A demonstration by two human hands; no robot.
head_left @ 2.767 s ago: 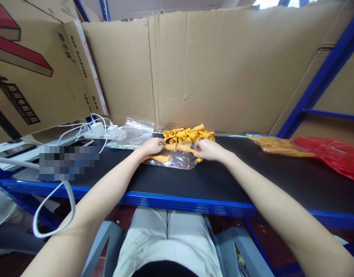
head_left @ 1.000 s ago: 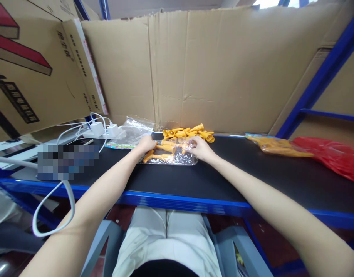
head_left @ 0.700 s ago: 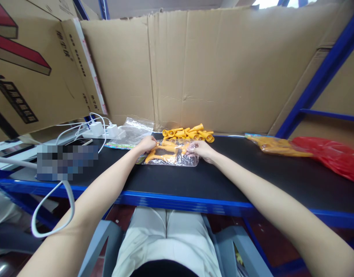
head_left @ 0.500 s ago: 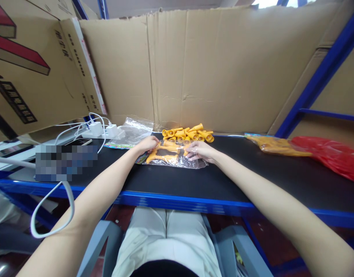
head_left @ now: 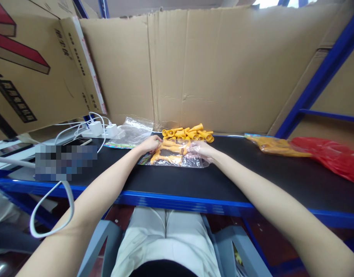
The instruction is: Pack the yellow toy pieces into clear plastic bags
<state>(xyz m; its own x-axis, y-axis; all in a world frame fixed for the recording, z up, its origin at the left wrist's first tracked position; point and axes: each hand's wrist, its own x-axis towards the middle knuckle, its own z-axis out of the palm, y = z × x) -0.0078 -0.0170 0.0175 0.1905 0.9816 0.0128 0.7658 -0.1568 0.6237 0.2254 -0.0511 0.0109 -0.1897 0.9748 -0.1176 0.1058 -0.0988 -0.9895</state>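
A clear plastic bag (head_left: 177, 159) with several orange horn-shaped plastic pieces (head_left: 168, 152) inside lies on the black bench top. My left hand (head_left: 149, 144) pinches the bag's left end with closed fingers. At the bag's right end my right hand (head_left: 201, 151) has its fingers curled on the plastic film, which partly covers it. Just behind the bag lies a loose pile of the same orange pieces (head_left: 190, 132) against the cardboard wall.
Empty clear bags (head_left: 135, 130) lie at the back left beside white chargers and cables (head_left: 97, 129) and a phone (head_left: 78, 141). A filled bag of orange pieces (head_left: 276, 146) and a red plastic bag (head_left: 329, 157) lie at the right. The bench has a blue front edge (head_left: 179, 202).
The orange pieces my hands held over the bag now lie inside it. The bag has been pulled out flatter and a little to the right, with my right hand now on its right end.
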